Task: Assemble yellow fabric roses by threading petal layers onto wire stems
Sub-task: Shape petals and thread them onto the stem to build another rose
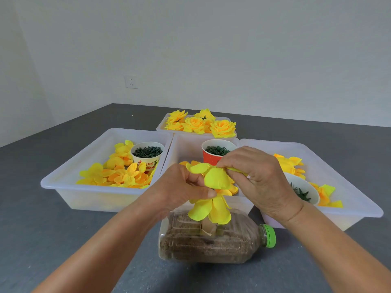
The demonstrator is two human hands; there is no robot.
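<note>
Left hand: the left hand [186, 187] curled around the gathered middle of a yellow petal layer [213, 176], thumb pressed across the fabric.
Right hand: the right hand [251, 176] pinched the far edge of the same petal layer between thumb and fingertips, just above the bottle.
Flower in progress: lower yellow petals [211, 210] drooped beneath the hands, over a clear plastic bottle [207, 244] lying on its side with a green cap [269, 235] and a brown grainy filling; the stem itself was hidden by petals.
Left tray: a white tray [63, 187] held loose yellow and orange petal pieces [118, 174] and a paper cup [147, 154] of dark green parts.
Middle tray: a red cup [211, 155] of dark green rings stood behind the hands.
Right tray: a white tray [338, 176] carried more yellow petals and a white bowl [306, 191] with green pieces.
Far tray: finished yellow roses [203, 123] were piled in a tray at the back.
Setting: all rested on a dark grey surface [63, 240] before a pale wall with a socket [131, 82].
</note>
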